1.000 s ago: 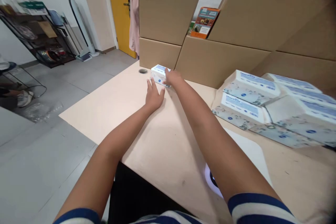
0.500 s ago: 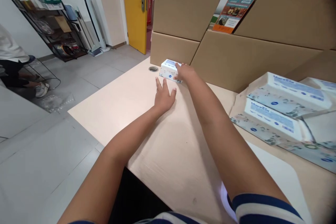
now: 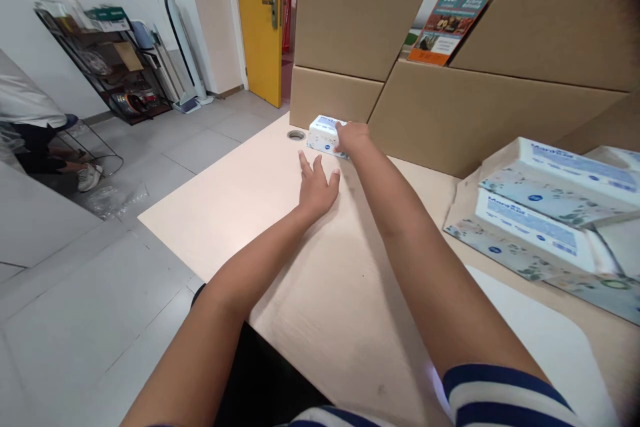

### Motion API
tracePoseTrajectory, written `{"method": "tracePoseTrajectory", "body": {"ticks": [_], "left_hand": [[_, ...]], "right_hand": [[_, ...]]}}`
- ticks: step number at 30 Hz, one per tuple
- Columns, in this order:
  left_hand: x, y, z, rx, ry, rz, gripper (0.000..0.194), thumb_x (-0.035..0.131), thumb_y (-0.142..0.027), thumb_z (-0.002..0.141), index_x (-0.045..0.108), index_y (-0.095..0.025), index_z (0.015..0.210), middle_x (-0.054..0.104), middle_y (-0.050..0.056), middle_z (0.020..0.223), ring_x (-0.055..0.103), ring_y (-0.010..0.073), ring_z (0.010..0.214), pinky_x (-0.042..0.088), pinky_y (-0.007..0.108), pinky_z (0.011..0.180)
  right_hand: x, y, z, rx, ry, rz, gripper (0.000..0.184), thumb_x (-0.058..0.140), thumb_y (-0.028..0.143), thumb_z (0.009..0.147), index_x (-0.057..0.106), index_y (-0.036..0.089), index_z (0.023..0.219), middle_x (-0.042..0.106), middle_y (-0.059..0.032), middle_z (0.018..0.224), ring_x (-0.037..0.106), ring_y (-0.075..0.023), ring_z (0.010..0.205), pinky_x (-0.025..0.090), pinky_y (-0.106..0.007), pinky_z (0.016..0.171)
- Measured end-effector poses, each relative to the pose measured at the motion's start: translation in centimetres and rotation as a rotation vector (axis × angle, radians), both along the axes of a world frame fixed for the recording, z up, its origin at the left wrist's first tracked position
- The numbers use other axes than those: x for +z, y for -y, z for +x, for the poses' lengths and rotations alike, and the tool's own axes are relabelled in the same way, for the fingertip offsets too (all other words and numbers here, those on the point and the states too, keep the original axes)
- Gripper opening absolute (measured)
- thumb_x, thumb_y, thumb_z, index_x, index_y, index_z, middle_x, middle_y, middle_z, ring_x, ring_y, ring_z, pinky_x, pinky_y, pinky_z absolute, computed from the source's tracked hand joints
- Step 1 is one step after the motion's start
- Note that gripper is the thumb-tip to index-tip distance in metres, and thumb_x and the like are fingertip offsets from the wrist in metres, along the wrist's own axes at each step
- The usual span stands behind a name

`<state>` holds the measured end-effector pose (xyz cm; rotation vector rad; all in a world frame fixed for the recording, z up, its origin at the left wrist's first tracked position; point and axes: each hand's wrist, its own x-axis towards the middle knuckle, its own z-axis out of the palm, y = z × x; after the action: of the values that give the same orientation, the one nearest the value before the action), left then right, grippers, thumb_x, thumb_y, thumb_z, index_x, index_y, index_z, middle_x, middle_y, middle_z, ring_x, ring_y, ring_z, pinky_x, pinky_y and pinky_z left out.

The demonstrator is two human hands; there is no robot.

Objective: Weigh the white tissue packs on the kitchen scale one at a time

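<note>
A white tissue pack with blue print lies at the far end of the table, against the cardboard. My right hand grips its right end, thumb at the front and fingers over the top. In front of the pack, my left hand has its fingers spread just above or on the tabletop, holding nothing; whether it touches the surface I cannot tell. More tissue packs of the same kind are piled at the right side of the table.
Cardboard panels line the table's back, with an orange and teal printed box leaning there. A round cable hole sits left of the pack. A white sheet lies at right. A seated person is at far left.
The view has shifted slightly, so the room appears a little farther right. My hands and the tissue pack keep nearly the same places relative to each other.
</note>
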<state>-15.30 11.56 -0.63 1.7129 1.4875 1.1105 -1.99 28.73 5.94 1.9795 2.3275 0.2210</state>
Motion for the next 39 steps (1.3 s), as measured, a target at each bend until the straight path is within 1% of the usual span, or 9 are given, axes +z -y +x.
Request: {"method": "tracePoseTrajectory", "body": {"ticks": [4, 8, 14, 20, 25, 28, 33, 36, 39], "left_hand": [[-0.5, -0.3, 0.0, 0.006, 0.017, 0.019, 0.073, 0.059, -0.046, 0.11, 0.039, -0.012, 0.172, -0.011, 0.025, 0.194, 0.017, 0.0468, 0.181, 0.021, 0.06, 0.148], [-1.1, -0.6, 0.1, 0.048, 0.038, 0.051, 0.069, 0.064, -0.045, 0.109, 0.043, -0.018, 0.168, -0.01, 0.022, 0.195, 0.009, 0.0463, 0.183, 0.017, 0.063, 0.148], [-0.8, -0.5, 0.0, 0.051, -0.017, 0.037, 0.071, 0.062, -0.044, 0.109, 0.039, -0.013, 0.169, -0.009, 0.027, 0.194, 0.008, 0.0466, 0.183, 0.016, 0.062, 0.148], [-0.9, -0.6, 0.0, 0.048, 0.015, 0.035, 0.069, 0.064, -0.045, 0.108, 0.04, -0.021, 0.167, -0.006, 0.022, 0.195, 0.012, 0.0455, 0.182, 0.017, 0.064, 0.148], [-0.9, -1.0, 0.1, 0.049, -0.006, 0.029, 0.07, 0.064, -0.042, 0.108, 0.041, -0.013, 0.167, 0.0, 0.028, 0.193, 0.011, 0.0442, 0.183, 0.016, 0.058, 0.149], [-1.1, -1.6, -0.2, 0.037, 0.04, 0.059, 0.071, 0.071, -0.044, 0.105, 0.045, -0.013, 0.163, 0.004, 0.029, 0.192, 0.012, 0.0423, 0.183, 0.015, 0.056, 0.15], [-1.5, -3.3, -0.6, 0.041, 0.165, 0.085, 0.074, 0.082, -0.056, 0.097, 0.054, -0.018, 0.154, 0.008, 0.026, 0.192, 0.013, 0.0424, 0.183, 0.02, 0.056, 0.149], [-1.3, -3.8, -0.4, 0.022, 0.149, 0.098, 0.071, 0.084, -0.048, 0.096, 0.055, -0.018, 0.153, 0.009, 0.026, 0.192, 0.016, 0.043, 0.182, 0.017, 0.057, 0.15], [-1.2, -4.0, -0.3, 0.014, 0.135, 0.087, 0.071, 0.084, -0.042, 0.094, 0.054, -0.017, 0.154, 0.007, 0.025, 0.192, 0.027, 0.0444, 0.178, 0.022, 0.058, 0.149]], "right_hand": [[0.2, 0.7, -0.2, -0.07, 0.028, -0.056, 0.122, 0.083, 0.073, 0.092, 0.031, 0.009, 0.182, 0.052, -0.04, 0.169, 0.062, -0.0487, 0.152, 0.053, -0.056, 0.12], [0.2, 1.0, -0.4, -0.082, 0.032, -0.061, 0.125, 0.08, 0.08, 0.091, 0.03, 0.012, 0.183, 0.051, -0.038, 0.171, 0.058, -0.0487, 0.156, 0.051, -0.057, 0.122], [0.1, 1.1, -0.5, -0.092, 0.012, -0.055, 0.114, 0.084, 0.061, 0.096, 0.029, 0.01, 0.183, 0.049, -0.0383, 0.174, 0.056, -0.0487, 0.159, 0.051, -0.058, 0.123], [0.1, 0.9, -0.5, -0.082, -0.049, -0.062, 0.119, 0.087, 0.059, 0.094, 0.028, 0.009, 0.183, 0.042, -0.0389, 0.179, 0.047, -0.0509, 0.166, 0.045, -0.061, 0.129], [-0.3, 1.9, -0.1, -0.052, -0.155, -0.042, 0.116, 0.09, 0.048, 0.093, 0.029, 0.001, 0.18, 0.037, -0.0447, 0.178, 0.04, -0.0553, 0.169, 0.038, -0.067, 0.134], [-0.3, 3.1, 0.7, -0.009, -0.236, -0.019, 0.111, 0.084, 0.041, 0.098, 0.023, 0.006, 0.184, 0.022, -0.037, 0.188, 0.026, -0.0501, 0.178, 0.034, -0.067, 0.139], [1.1, 5.9, 4.5, 0.079, -0.324, -0.027, 0.095, 0.079, 0.032, 0.099, 0.037, 0.018, 0.183, 0.026, -0.0147, 0.194, 0.024, -0.0324, 0.182, 0.025, -0.049, 0.148], [2.5, 9.7, 9.3, 0.145, -0.298, 0.01, 0.082, 0.072, 0.03, 0.102, 0.045, 0.023, 0.179, 0.032, -0.0115, 0.192, 0.027, -0.0389, 0.18, 0.025, -0.06, 0.148], [4.2, 15.1, 15.2, 0.07, -0.19, 0.054, 0.066, 0.065, 0.033, 0.105, 0.057, 0.026, 0.17, 0.049, -0.014, 0.182, 0.049, -0.047, 0.166, 0.042, -0.069, 0.136]]}}
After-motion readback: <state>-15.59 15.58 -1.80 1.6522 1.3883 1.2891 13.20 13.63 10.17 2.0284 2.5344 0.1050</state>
